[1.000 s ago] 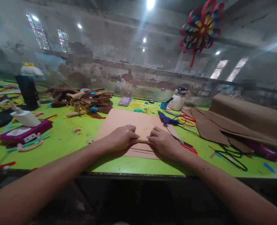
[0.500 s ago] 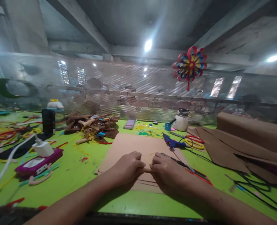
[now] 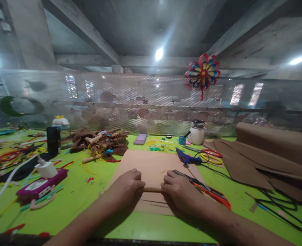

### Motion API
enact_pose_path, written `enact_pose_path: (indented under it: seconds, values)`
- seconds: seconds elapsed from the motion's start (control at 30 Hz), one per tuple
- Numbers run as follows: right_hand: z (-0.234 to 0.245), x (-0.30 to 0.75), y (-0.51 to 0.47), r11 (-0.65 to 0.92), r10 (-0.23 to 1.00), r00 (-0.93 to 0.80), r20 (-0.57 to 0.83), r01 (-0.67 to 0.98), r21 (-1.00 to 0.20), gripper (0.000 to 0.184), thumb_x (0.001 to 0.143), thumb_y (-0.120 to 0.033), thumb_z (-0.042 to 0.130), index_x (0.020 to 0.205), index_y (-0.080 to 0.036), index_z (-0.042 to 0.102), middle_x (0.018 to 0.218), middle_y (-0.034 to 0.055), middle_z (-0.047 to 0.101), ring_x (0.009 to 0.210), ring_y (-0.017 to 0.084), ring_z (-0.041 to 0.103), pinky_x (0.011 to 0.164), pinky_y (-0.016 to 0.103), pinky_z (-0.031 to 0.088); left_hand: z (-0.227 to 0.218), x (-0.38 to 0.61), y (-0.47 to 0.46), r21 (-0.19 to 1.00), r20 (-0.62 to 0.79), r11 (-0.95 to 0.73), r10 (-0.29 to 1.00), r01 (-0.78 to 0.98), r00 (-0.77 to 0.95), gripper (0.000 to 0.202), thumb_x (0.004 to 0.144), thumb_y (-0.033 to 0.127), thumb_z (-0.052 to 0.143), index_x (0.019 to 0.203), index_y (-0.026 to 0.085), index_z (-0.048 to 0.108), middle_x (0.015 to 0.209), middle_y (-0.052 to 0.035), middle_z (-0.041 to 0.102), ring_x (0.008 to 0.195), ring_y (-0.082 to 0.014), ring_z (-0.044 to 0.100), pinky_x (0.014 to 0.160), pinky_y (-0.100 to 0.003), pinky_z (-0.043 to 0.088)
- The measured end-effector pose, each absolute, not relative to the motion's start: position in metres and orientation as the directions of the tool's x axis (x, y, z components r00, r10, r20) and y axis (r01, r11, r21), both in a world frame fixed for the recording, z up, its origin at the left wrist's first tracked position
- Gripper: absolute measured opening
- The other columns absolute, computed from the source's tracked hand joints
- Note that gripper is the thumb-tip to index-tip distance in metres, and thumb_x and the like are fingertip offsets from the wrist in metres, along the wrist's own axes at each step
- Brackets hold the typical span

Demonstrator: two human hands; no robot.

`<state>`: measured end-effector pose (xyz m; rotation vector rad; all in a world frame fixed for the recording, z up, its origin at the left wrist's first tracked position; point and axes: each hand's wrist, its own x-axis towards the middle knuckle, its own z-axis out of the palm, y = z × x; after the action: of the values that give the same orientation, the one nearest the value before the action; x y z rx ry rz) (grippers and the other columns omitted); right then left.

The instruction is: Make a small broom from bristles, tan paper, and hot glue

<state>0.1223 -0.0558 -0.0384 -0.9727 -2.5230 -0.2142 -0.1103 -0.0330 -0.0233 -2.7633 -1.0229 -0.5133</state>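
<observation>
A thin roll of tan craft paper [image 3: 153, 189] runs level across the near part of a flat tan paper sheet [image 3: 148, 162]. My left hand [image 3: 127, 188] closes its fingers on the roll's left part, and my right hand [image 3: 178, 189] closes on its right part. A short stretch of the roll shows between the two hands; its ends are hidden under the fingers. More tan sheets [image 3: 153, 207] lie beneath, their near edges showing. Beside my right hand are scissors with red handles [image 3: 218, 198], lying partly on the paper.
A blue glue gun [image 3: 188, 157] and another pair of scissors [image 3: 212, 152] lie right of the paper. Large brown sheets [image 3: 238, 160] cover the right side. A brown scrap pile [image 3: 102, 141], a purple power strip [image 3: 42, 184] and a black phone-like object [image 3: 53, 140] stand left.
My left hand has slid left along the roll, away from my right hand, so more of the roll shows between them. The view has shifted slightly.
</observation>
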Motion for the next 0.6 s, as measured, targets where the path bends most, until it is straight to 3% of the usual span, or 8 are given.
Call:
enact_pose_path:
  seconds: [0.27,0.6]
  values:
    - [-0.0413,0.1213,-0.0562,0.721,0.615,-0.644,0.455,0.693,0.006,0.008,0.080,-0.012,0.052,0.075,-0.016,0.055,0.080,0.0055,0.058,0.081,0.019,0.046,0.065,0.034,0.031,-0.0260,-0.1099,-0.0293,-0.093,0.329,-0.758,0.588,0.645,0.738,0.029,0.089,0.014,0.040,0.068,0.017,0.058,0.072,-0.0047,0.052,0.068,-0.0165,0.046,0.059,-0.029,0.032]
    - [-0.0375,0.1216,-0.0565,0.718,0.615,-0.643,0.457,0.696,0.014,0.012,0.082,-0.012,0.050,0.071,-0.016,0.054,0.078,0.0044,0.057,0.079,0.017,0.045,0.062,0.032,0.028,-0.0260,-0.1121,-0.0301,-0.067,0.347,-0.712,0.641,0.699,0.685,0.027,0.089,0.020,0.045,0.069,0.019,0.065,0.072,-0.0044,0.054,0.066,-0.0156,0.049,0.059,-0.028,0.034]
